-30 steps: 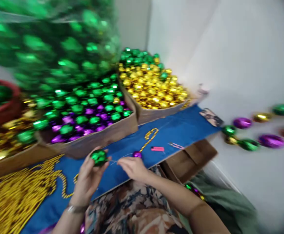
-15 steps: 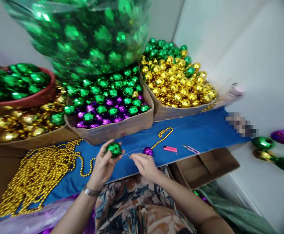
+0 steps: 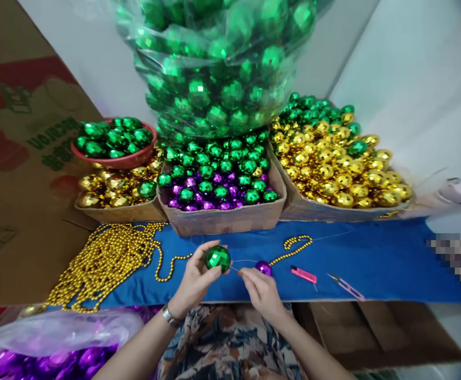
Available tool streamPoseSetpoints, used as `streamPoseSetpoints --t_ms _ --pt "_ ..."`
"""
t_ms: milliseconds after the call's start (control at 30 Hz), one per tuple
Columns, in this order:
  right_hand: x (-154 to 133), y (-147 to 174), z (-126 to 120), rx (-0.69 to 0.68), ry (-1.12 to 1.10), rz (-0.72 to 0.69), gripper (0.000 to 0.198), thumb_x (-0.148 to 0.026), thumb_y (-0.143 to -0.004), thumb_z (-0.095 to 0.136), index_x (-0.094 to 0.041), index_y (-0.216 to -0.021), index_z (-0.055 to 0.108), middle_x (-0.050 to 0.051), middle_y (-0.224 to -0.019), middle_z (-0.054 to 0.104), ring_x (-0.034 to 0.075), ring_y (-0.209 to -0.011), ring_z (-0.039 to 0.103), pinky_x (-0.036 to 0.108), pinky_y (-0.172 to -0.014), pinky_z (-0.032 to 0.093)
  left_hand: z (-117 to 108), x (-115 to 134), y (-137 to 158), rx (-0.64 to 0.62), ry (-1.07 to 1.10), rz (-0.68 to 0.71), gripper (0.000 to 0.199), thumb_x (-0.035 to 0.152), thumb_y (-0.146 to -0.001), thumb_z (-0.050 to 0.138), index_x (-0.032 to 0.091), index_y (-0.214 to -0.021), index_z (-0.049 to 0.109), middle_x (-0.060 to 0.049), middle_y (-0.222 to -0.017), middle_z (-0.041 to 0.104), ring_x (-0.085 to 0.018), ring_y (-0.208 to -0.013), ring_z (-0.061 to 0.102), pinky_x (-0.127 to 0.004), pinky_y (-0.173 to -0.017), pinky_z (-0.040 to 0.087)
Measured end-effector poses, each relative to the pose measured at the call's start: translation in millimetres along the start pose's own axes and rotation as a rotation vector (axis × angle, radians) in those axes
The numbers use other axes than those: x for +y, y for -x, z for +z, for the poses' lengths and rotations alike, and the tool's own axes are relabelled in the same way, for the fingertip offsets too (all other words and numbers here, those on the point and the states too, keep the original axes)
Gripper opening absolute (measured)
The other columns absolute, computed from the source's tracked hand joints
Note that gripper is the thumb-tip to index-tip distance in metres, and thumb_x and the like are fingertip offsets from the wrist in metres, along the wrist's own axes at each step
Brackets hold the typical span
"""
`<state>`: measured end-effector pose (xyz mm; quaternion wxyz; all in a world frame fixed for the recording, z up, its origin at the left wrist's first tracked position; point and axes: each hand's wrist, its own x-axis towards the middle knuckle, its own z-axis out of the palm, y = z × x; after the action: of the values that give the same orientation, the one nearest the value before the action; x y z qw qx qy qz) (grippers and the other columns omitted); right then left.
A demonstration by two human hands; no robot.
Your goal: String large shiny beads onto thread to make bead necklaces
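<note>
My left hand [image 3: 197, 277] is closed round a shiny green faceted ball [image 3: 218, 258] above the blue cloth [image 3: 230, 289]. Just to its right, my right hand [image 3: 262, 293] pinches a thin thread or needle [image 3: 235, 269] that runs to the ball's right side; which of the two I cannot tell. A fine clear line passes behind my fingers to a purple ball [image 3: 263, 268] lying on the cloth. From that purple ball a short gold bead chain [image 3: 294, 250] curls away to the right.
Cardboard boxes of green and purple balls [image 3: 222, 219] and gold balls [image 3: 345, 174] line the back. A bag of green balls [image 3: 222, 79] towers behind. Gold bead chains [image 3: 107, 264] lie left; a pink cutter [image 3: 304, 274] and thread snips [image 3: 346, 286] lie right. A red bowl [image 3: 115, 158] sits back left.
My view has swung left, so the whole scene sits further right in the picture. My hands keep the same hold on the green ball and the thin strand.
</note>
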<state>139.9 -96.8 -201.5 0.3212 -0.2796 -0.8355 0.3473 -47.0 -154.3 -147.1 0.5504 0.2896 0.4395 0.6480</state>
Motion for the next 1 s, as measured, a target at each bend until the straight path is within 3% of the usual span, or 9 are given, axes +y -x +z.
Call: streamPoseSetpoints --t_ms 167,267,333,400,433,533,633,800,1000 --pt "0 -2 0 -0.023 -0.036 -0.006 0.027 -0.020 -0.099 0.037 -0.019 -0.102 0.064 0.007 -0.090 0.070 0.016 -0.081 0.066 0.026 -0.071 0.050 2 -1 6 -0.095 -0.065 0.025 0.057 0.032 -0.073 0.077 0.025 -0.125 0.055 -0.013 -0.126 0.058 -0.027 -0.101 0.063 -0.039 -0.082 0.054" --pt "2 -1 -2 -0.012 -0.056 0.013 0.026 -0.020 -0.098 0.038 -0.020 -0.101 0.064 0.006 -0.090 0.070 0.016 -0.083 0.066 0.024 -0.072 0.050 -17 -4 -1 -0.111 -0.175 0.048 0.063 0.045 -0.077 0.071 0.024 -0.133 0.052 -0.015 -0.134 0.054 -0.030 -0.110 0.059 -0.037 -0.082 0.054" --pt "5 0 -3 0.008 -0.039 0.013 0.025 -0.019 -0.098 0.039 -0.020 -0.102 0.064 0.006 -0.090 0.070 0.016 -0.081 0.066 0.023 -0.070 0.049 -46 -5 -14 0.106 -0.401 0.098 0.055 0.051 -0.082 0.061 0.021 -0.128 0.055 -0.015 -0.125 0.061 -0.027 -0.101 0.063 -0.034 -0.075 0.054" --pt "9 2 -4 0.022 -0.005 0.007 0.025 -0.019 -0.098 0.039 -0.019 -0.102 0.064 0.006 -0.088 0.069 0.016 -0.078 0.066 0.023 -0.068 0.048 -88 -5 -34 0.492 -0.767 0.152 0.043 0.050 -0.085 0.055 0.018 -0.112 0.063 -0.010 -0.101 0.069 -0.023 -0.086 0.066 -0.031 -0.069 0.054" --pt "10 2 -3 0.024 0.011 0.005 0.025 -0.018 -0.098 0.039 -0.019 -0.102 0.064 0.006 -0.087 0.069 0.016 -0.077 0.066 0.023 -0.067 0.048 -111 -4 -44 0.618 -0.844 0.151 0.039 0.047 -0.086 0.052 0.015 -0.107 0.063 -0.011 -0.094 0.068 -0.024 -0.086 0.065 -0.033 -0.071 0.053" --pt "12 3 0 0.022 0.035 -0.003 0.025 -0.018 -0.098 0.039 -0.019 -0.103 0.063 0.006 -0.087 0.069 0.015 -0.076 0.066 0.023 -0.066 0.048 -173 -1 -74 0.770 -0.969 0.118 0.023 0.031 -0.084 0.056 0.013 -0.096 0.064 -0.013 -0.095 0.065 -0.028 -0.101 0.059 -0.042 -0.090 0.046" --pt "11 2 6 0.004 0.041 -0.017 0.026 -0.018 -0.098 0.038 -0.019 -0.104 0.063 0.006 -0.088 0.069 0.016 -0.078 0.066 0.023 -0.068 0.048 -210 -2 -93 0.781 -1.036 0.060 0.014 0.024 -0.083 0.061 0.012 -0.089 0.063 -0.011 -0.099 0.063 -0.027 -0.107 0.055 -0.046 -0.097 0.040" --pt "9 -1 13 -0.010 0.040 -0.007 0.026 -0.018 -0.098 0.038 -0.020 -0.103 0.063 0.005 -0.085 0.067 0.016 -0.076 0.065 0.025 -0.073 0.050 -226 -8 -99 0.736 -1.014 0.001 0.015 0.027 -0.087 0.061 0.013 -0.093 0.063 -0.007 -0.108 0.062 -0.023 -0.107 0.055 -0.047 -0.095 0.042" --pt "5 -4 18 -0.047 0.047 0.019 0.028 -0.021 -0.099 0.036 -0.019 -0.098 0.063 0.005 -0.082 0.067 0.016 -0.075 0.065 0.024 -0.069 0.049 -212 -5 -78 0.743 -0.744 0.024 0.006 0.016 -0.075 0.064 0.014 -0.080 0.066 -0.012 -0.097 0.065 -0.026 -0.106 0.056 -0.038 -0.092 0.044"
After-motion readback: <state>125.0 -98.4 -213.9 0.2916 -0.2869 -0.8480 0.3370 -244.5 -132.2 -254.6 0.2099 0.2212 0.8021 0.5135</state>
